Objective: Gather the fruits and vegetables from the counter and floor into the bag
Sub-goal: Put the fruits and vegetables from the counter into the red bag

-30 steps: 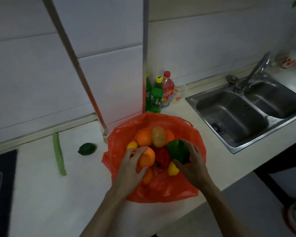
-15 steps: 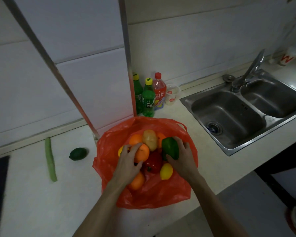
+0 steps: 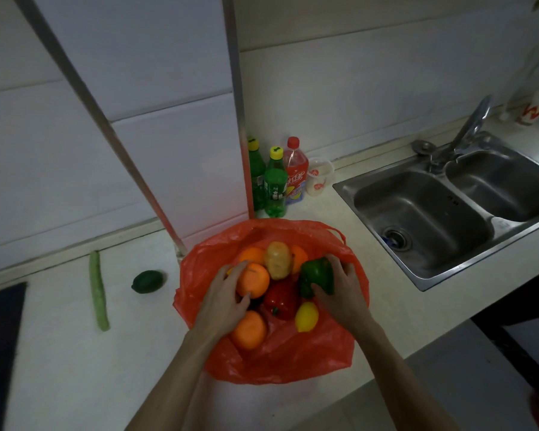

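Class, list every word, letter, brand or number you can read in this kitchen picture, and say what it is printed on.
"W", red, on the white container at the counter's far right.
Red bottle: label characters too blurred to read.
Front green bottle and rear green bottle: print too small to read.
Plastic cup: red marks, unreadable.

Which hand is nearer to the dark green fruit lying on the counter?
Left. The left hand grips an orange in the bag, just right of the dark green fruit; the right hand holds the green pepper, farther right.
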Motion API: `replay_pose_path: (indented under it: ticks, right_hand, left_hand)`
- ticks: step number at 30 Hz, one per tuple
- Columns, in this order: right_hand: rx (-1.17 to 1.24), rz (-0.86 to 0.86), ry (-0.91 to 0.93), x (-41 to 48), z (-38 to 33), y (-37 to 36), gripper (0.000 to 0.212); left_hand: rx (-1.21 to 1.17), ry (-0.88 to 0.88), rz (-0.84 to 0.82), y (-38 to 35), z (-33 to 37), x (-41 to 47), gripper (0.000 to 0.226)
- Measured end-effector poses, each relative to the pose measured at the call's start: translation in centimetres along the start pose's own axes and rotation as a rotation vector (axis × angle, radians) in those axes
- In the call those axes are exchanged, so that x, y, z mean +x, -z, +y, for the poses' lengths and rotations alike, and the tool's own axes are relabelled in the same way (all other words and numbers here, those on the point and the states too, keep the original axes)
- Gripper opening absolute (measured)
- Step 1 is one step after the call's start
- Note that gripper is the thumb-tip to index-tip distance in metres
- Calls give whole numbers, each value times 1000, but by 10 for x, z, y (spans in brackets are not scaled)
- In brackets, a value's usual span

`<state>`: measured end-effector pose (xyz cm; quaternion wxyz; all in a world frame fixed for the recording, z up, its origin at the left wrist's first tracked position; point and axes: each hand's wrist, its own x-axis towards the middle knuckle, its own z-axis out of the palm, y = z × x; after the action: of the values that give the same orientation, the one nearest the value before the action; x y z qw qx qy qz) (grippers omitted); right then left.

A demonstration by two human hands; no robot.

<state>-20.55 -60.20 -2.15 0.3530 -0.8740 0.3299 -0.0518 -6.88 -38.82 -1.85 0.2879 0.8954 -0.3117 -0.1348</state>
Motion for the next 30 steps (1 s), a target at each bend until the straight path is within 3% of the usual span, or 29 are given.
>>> replay_pose_path:
  ticks: [12,16,30]
  right_hand:
    - [-63,59,148,-17,-46,7,67]
    - [-65,88,289,-18,-75,-6,64]
    - [12,-122,631,-37,-238,-115,57]
  left_hand:
    - [-1,-35,179,54,-19,-27,50]
    - [-14,-34,231,78,-34,-41,48]
    - [37,205,337,170,-156,-119,49]
